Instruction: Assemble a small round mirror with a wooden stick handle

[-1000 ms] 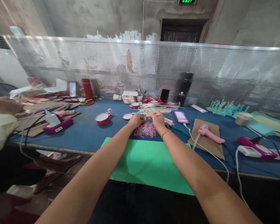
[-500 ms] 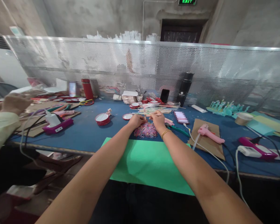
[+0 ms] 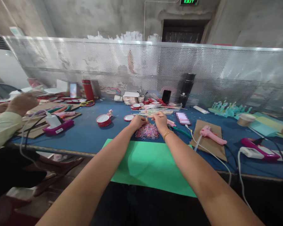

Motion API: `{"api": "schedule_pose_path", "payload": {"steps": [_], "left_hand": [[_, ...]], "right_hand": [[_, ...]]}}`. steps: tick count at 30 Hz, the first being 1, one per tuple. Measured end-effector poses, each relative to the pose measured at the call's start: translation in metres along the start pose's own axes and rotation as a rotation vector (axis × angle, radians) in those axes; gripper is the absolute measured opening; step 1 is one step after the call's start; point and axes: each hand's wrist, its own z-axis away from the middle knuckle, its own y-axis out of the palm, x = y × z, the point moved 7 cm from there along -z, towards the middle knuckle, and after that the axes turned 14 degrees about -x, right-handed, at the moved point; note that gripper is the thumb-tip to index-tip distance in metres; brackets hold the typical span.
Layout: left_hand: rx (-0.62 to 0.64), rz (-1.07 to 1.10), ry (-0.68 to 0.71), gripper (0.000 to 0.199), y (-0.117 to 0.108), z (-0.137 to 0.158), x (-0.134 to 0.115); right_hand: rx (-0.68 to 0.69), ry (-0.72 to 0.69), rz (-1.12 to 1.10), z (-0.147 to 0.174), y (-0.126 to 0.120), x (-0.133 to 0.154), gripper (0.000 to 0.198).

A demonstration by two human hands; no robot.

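Over a heap of small multicoloured rubber bands point(image 3: 147, 131), both hands are close together with fingertips almost meeting. My left hand point(image 3: 139, 122) is closed, its fingers pinched at the lower part of a thin pale stick point(image 3: 146, 113) that stands upright between the hands. My right hand point(image 3: 160, 121), with a gold bracelet at the wrist, is closed too, its fingertips against the stick; whatever it pinches is too small to make out. Under my forearms, a green sheet point(image 3: 151, 163) hangs over the table's front edge.
Behind the hands lie thin sticks point(image 3: 160, 111) and a phone point(image 3: 183, 118). A pink glue gun point(image 3: 212, 135) rests on cardboard at right, its cable trailing. At left stand a red round tin point(image 3: 103, 120) and a purple power strip point(image 3: 58, 127); a co-worker's hand point(image 3: 22, 103) is beyond.
My hands stay in nearly the same place over the rubber bands, with only slight finger movement. The co-worker's hand at left has shifted a little to the right.
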Motion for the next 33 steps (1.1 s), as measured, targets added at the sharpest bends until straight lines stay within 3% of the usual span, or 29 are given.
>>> {"api": "schedule_pose_path", "payload": {"steps": [6, 16, 28, 33], "left_hand": [[0.008, 0.015, -0.002, 0.024, -0.002, 0.002, -0.004], [0.004, -0.003, -0.004, 0.028, 0.001, -0.001, 0.001], [-0.001, 0.027, -0.010, 0.026, 0.001, -0.001, 0.002], [-0.006, 0.000, -0.010, 0.027, 0.000, 0.000, 0.002]], "right_hand": [[0.077, 0.037, -0.048, 0.007, 0.009, 0.001, 0.008], [0.002, 0.009, -0.007, 0.000, -0.001, 0.001, 0.011], [0.075, 0.014, -0.044, 0.006, 0.009, 0.000, 0.008], [0.025, 0.013, -0.013, 0.001, 0.003, -0.001, 0.011]]}}
